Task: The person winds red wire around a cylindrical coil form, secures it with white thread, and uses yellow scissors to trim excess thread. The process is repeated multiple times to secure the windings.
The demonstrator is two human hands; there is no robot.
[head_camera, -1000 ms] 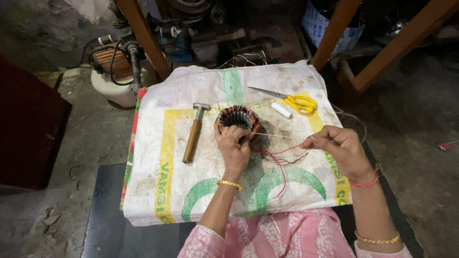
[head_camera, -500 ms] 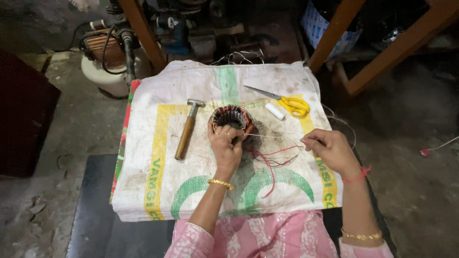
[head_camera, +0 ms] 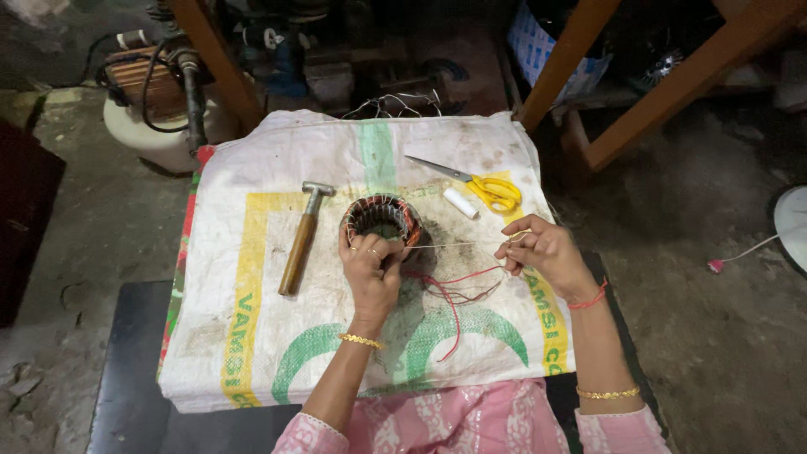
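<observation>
Fingers: left hand (head_camera: 370, 265) clamps wound stator (head_camera: 382, 220), heavy, rigid, best held by its rim; right hand (head_camera: 542, 252) pinches thin, limp thread (head_camera: 454, 245) taut.

We work on a low dark board (head_camera: 126, 370) covered by a white woven sack printed in yellow and green (head_camera: 252, 336). On the sack lie a wooden-handled hammer (head_camera: 301, 240) toward its left edge, a copper-wound ring coil (head_camera: 381, 217) at the centre, and yellow-handled scissors (head_camera: 481, 186) beside a small white cylinder (head_camera: 460, 203) near the far right corner. Loose red wires (head_camera: 450, 294) trail toward the near edge.
</observation>
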